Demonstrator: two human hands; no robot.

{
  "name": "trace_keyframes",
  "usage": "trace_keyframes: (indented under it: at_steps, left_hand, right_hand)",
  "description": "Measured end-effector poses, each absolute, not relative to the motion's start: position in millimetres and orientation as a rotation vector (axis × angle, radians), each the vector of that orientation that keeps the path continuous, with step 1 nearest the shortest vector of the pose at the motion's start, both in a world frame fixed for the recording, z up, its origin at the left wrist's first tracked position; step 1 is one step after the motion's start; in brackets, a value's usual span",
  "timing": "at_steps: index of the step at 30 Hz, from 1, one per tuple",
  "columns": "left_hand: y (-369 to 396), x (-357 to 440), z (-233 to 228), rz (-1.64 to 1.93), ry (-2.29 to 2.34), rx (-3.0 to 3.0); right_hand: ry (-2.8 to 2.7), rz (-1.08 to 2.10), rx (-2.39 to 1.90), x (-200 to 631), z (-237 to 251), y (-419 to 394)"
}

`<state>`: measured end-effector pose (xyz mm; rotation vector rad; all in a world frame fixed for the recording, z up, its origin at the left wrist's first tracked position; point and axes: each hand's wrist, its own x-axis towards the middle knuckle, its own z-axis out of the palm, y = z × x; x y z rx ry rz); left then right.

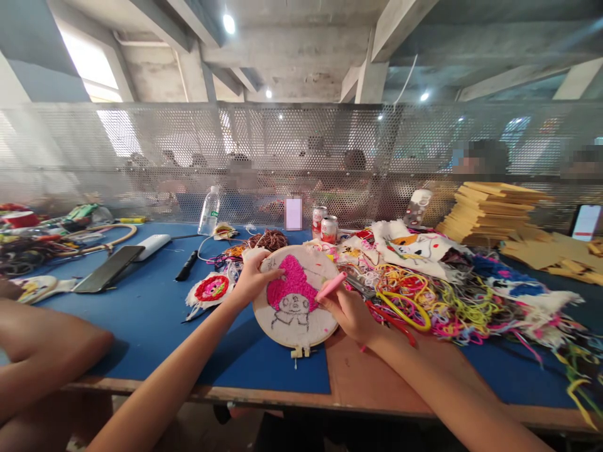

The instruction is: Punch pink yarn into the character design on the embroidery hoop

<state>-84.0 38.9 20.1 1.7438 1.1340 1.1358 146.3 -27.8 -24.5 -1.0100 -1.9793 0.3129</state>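
A round wooden embroidery hoop [282, 329] with white cloth rests tilted at the table's near edge. A bright pink tufted patch [292, 284] fills the upper part of a drawn cartoon face. My left hand [254, 276] grips the hoop's upper left rim, thumb on the cloth. My right hand [346, 311] holds a pink punch needle [330, 286] like a pen, its tip against the cloth at the right side of the pink patch.
A heap of coloured yarn [424, 301] and finished cloth pieces lies right of the hoop. A phone [109, 268], black pen, water bottle [209, 211], two cans [325, 225] and stacked yellow boards [490, 213] stand farther off. Another person's arm [42, 351] rests at left. Mesh screen behind.
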Motion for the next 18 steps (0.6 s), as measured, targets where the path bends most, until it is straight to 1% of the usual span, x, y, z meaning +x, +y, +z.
trace_keyframes:
  at_steps: [8,13,18]
  left_hand:
    - [36.1,-83.0,23.2,1.157,1.098,1.758]
    - [35.0,-82.1,25.9,1.169,1.115,1.794]
    - [35.9,-81.6,25.4,1.163,1.139,1.785]
  right_hand:
    - [-2.155,0.241,-0.890,141.0,-19.1,-29.4]
    - [-1.995,0.332,-0.997,142.8,-22.0,-28.8]
    - [-1.936,0.301,-1.014,144.4,-24.7,-27.9]
